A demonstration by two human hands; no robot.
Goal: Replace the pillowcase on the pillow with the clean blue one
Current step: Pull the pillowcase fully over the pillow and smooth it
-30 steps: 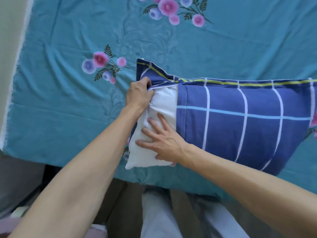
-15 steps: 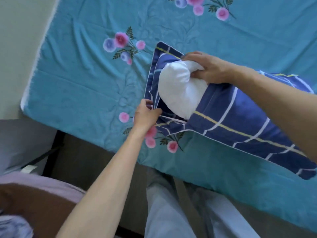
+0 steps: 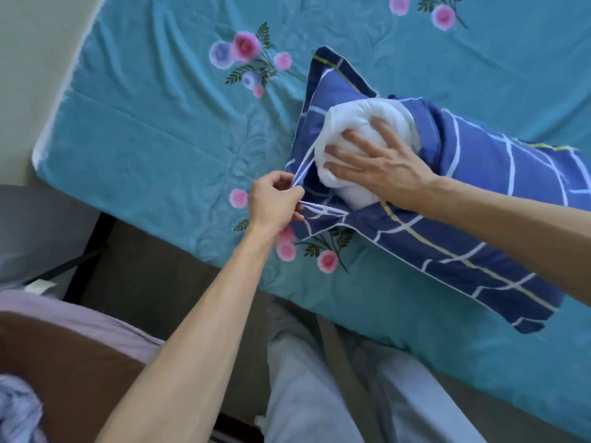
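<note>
At frame centre, the left hand (image 3: 276, 199) is pinching the open hem of the blue checked pillowcase (image 3: 473, 225), holding its mouth wide, while the right hand (image 3: 380, 164), fingers spread flat, is pressing the protruding white pillow (image 3: 361, 123) inward on the teal bed (image 3: 160, 139).

Blue checked pillowcase (image 3: 479, 238) lies slantwise on the bed — white pillow (image 3: 361, 123) bulging from its open end.

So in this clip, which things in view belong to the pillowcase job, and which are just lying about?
In the job:
white pillow
blue checked pillowcase
left hand, pinching the case's opening
right hand, pressing on the pillow

Lying about:
teal floral bedspread
lilac cloth, lower left
brown surface
</note>
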